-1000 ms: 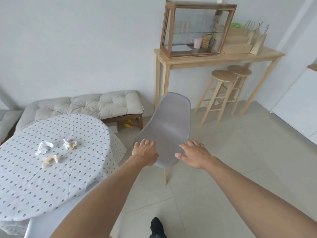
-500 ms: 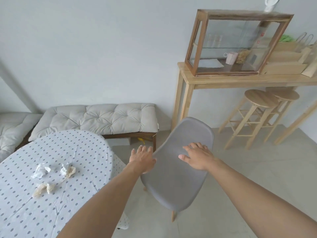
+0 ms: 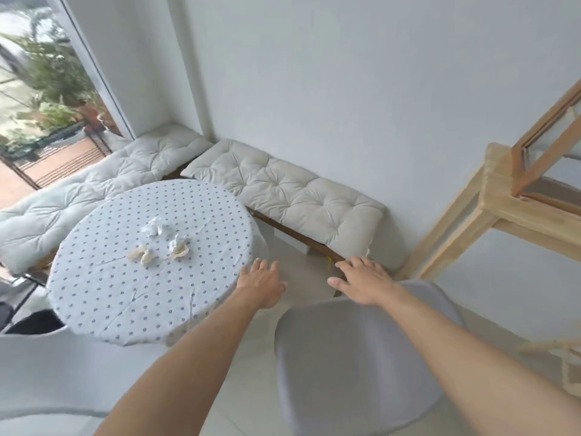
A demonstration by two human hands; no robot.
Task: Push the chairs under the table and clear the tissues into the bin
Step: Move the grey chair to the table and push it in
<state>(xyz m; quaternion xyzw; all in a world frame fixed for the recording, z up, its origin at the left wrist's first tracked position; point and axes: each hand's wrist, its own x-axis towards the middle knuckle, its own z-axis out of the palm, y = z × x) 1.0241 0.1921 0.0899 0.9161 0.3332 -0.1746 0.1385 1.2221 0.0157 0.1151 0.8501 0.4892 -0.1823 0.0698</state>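
Grey chair beside the table, tissues on top

My grey shell chair [image 3: 355,369] stands just right of the round table [image 3: 103,294], not tucked under, its back toward me. The table wears a white dotted cloth. Three crumpled tissues [image 3: 157,228] [image 3: 179,249] [image 3: 141,255] lie close together near its middle, two partly yellowish.

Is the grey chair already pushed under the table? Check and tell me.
No, the grey chair stands on the open floor beside the round table, with a gap of bare tiles between them.
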